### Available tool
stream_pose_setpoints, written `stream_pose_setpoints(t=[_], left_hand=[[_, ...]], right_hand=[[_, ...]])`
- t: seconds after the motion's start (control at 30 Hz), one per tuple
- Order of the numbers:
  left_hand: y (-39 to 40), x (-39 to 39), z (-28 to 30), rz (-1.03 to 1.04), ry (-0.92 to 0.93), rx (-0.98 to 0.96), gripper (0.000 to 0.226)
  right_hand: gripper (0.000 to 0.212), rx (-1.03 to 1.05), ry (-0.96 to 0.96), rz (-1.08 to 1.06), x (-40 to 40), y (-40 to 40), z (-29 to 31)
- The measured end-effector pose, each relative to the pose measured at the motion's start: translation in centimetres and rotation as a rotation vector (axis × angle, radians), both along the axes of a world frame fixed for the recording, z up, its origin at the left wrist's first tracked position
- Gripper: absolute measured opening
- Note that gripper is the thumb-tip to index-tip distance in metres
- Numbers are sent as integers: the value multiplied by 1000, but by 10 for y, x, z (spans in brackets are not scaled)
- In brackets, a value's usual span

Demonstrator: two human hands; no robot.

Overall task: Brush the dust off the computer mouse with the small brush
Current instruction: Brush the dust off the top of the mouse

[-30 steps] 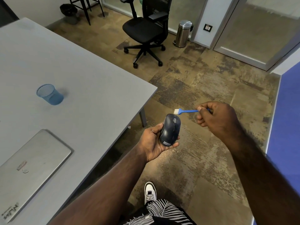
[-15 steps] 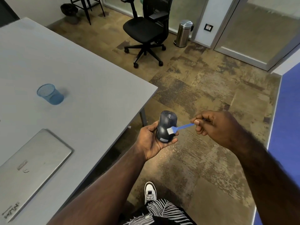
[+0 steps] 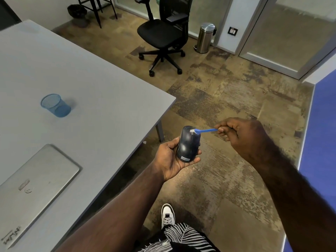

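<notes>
The left hand (image 3: 169, 157) cupped the dark mouse (image 3: 188, 145) over mottled brown carpet (image 3: 227, 99), beside the grey table (image 3: 94, 84); the right hand (image 3: 241, 135) pinched the blue brush (image 3: 203, 131), bristles on the mouse's front. A laptop (image 3: 34, 180) and mesh cup (image 3: 55, 105) sat on the table

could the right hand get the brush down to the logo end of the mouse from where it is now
Probably yes. The right hand holds the small brush with its bristles on the far end of the mouse. The mouse's top is bare; the left hand has its grip on the sides only.
</notes>
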State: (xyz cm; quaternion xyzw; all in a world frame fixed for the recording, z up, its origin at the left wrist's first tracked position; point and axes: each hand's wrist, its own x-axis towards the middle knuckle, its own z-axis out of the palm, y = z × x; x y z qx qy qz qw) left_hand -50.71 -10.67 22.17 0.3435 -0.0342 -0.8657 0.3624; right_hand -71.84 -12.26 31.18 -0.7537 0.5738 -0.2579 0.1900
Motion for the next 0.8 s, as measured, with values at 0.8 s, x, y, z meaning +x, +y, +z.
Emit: stream_pose_setpoints(t=[0.8], left_hand=[[3, 0, 0, -4, -91, 1, 47]], right_hand=[[17, -22, 234, 26, 12, -8, 17]])
